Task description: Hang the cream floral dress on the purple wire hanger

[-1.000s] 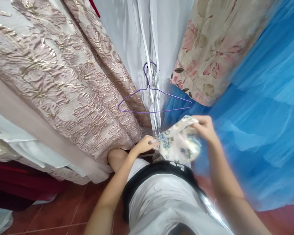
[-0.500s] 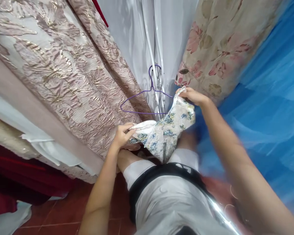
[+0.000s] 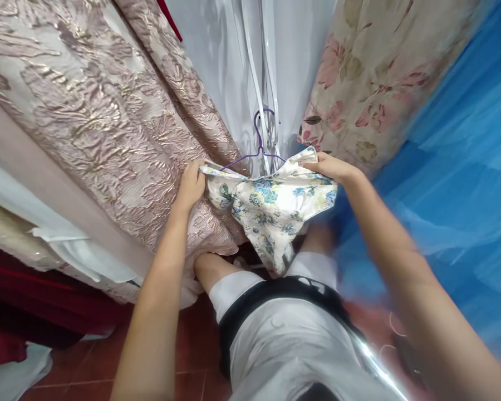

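Observation:
A white garment with blue and yellow flowers [image 3: 271,206] is stretched between my two hands in front of my knees. My left hand [image 3: 192,185] is closed on its upper left corner. At the opposite top edge, my right hand [image 3: 333,166] pinches the cloth near a raised white flap. Behind the garment hangs a purple hanger [image 3: 259,133], its hook by some white ribbons. The garment covers the hanger's lower bar and most of its shoulders, and I cannot tell whether the left shoulder is inside the cloth.
Pink brocade cloth [image 3: 96,117] hangs close on the left, beside dark red fabric [image 3: 67,295]. White cloth [image 3: 217,50] with ribbons [image 3: 253,61] hangs ahead. Rose-printed fabric [image 3: 359,94] and blue tulle [image 3: 446,167] are on the right. Red tiles [image 3: 87,367] cover the floor.
My left hand has moved up and left, carrying its corner of the garment and spreading it in front of the hanger. My right hand has barely moved and still holds its side.

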The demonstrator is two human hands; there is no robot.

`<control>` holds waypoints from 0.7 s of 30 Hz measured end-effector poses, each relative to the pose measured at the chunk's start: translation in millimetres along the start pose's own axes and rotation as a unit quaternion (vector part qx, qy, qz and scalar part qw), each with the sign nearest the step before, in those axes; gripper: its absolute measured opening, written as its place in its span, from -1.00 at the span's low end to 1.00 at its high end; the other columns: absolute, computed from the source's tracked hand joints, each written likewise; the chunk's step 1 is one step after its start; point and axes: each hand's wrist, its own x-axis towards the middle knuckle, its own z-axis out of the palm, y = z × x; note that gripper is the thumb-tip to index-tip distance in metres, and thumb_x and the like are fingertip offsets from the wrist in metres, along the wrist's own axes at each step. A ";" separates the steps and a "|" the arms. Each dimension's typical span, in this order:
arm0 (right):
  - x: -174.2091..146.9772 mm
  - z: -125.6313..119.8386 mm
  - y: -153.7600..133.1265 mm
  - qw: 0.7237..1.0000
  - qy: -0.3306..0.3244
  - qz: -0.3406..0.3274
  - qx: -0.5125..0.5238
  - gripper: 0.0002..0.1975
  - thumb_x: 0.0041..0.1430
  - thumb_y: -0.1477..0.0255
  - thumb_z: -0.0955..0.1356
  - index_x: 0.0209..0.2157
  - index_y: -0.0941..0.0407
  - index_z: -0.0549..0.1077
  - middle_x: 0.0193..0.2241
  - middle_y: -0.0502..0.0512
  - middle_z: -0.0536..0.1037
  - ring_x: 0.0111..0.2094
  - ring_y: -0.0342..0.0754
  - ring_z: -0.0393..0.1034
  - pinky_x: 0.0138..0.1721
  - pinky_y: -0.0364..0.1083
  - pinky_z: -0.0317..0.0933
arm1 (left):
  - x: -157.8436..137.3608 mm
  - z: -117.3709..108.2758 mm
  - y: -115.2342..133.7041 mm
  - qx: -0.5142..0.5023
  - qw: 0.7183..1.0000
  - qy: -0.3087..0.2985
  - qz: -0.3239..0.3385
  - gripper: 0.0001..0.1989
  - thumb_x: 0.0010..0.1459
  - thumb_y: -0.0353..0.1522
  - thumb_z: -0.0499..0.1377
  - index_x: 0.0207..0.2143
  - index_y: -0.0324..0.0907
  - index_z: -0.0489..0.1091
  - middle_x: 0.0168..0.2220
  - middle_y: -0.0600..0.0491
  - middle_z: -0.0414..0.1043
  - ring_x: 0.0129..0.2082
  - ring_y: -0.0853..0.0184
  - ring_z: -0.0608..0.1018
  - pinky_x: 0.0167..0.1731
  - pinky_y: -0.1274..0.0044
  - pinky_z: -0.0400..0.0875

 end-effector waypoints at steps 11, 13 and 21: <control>-44.2 3.4 45.7 0.993 0.088 -0.072 0.039 -0.64 0.05 0.14 0.45 -0.23 0.11 0.52 -0.35 0.01 0.57 -0.35 -0.09 0.42 -0.28 -0.14 0.26 | 2.9 33.1 66.0 -0.059 0.998 0.014 0.028 -0.56 0.27 -0.37 0.20 0.19 -0.11 0.26 0.23 -0.15 0.34 0.25 0.12 0.36 0.30 0.21 0.22; -59.3 8.3 49.2 0.989 0.117 -0.093 -0.009 -0.58 0.11 0.02 0.42 -0.38 0.12 0.48 -0.49 -0.04 0.44 -0.45 -0.13 0.28 -0.39 -0.16 0.14 | -0.2 38.4 55.7 -0.060 0.998 -0.005 0.021 -0.64 0.33 -0.35 0.12 0.16 -0.13 0.30 0.14 -0.14 0.41 0.17 0.14 0.43 0.24 0.25 0.29; -45.9 4.4 -5.6 0.959 0.128 -0.183 -0.172 -0.51 0.26 0.15 0.38 -0.62 0.10 0.20 -0.61 -0.09 0.05 -0.54 -0.19 -0.08 -0.47 -0.10 -0.13 | 6.0 24.7 60.9 -0.049 0.996 0.079 -0.005 -0.77 0.38 -0.32 0.04 -0.15 -0.16 0.49 -0.17 -0.03 0.53 -0.11 0.21 0.53 -0.01 0.41 0.39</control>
